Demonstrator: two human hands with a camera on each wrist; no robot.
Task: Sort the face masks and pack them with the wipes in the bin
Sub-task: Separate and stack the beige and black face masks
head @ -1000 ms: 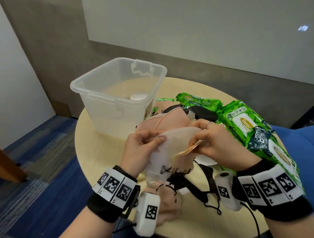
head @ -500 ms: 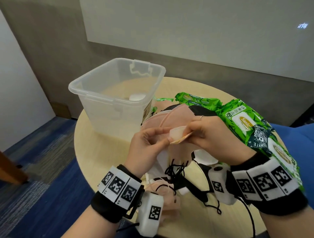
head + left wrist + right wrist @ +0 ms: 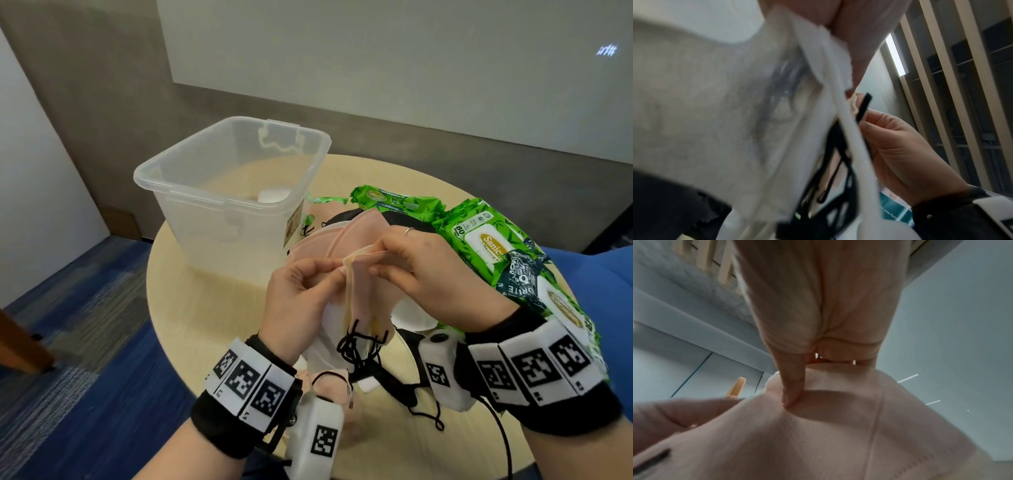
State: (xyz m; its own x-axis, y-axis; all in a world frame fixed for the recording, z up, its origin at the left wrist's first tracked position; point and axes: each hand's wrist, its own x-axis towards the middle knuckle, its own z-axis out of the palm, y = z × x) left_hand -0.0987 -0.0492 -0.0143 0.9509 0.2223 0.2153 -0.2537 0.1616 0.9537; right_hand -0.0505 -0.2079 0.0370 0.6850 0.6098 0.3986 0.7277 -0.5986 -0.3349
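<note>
Low in the middle of the head view, both hands are working one small bundle of face masks (image 3: 359, 301) held up off the counter (image 3: 205, 308). The left hand (image 3: 301, 298) has its thumb and fingertips pinched on the top edge of the bundle from the left, and the right hand (image 3: 421, 270) pinches the same edge from the right, so the two nearly meet over it. The right wrist view confirms a thumb pressed into pink mask cloth. Pink and white masks hang below the hands, with tangled black ear loops (image 3: 356, 346) dangling at the bottom.

This looks like the sorting step: the fingers seem to be peeling one pink mask away from the white ones. The next move likely calls for sliding the layers apart at that edge without the loops catching, since they are knotted together.

More masks (image 3: 329, 243) lie on the counter just behind the hands. Green wipes packs (image 3: 486, 240) lie at the right of the frame, close beside the right hand. At upper left of centre stands the clear bin (image 3: 191, 178), open, with something white at its bottom, so the packing seems barely begun.
</note>
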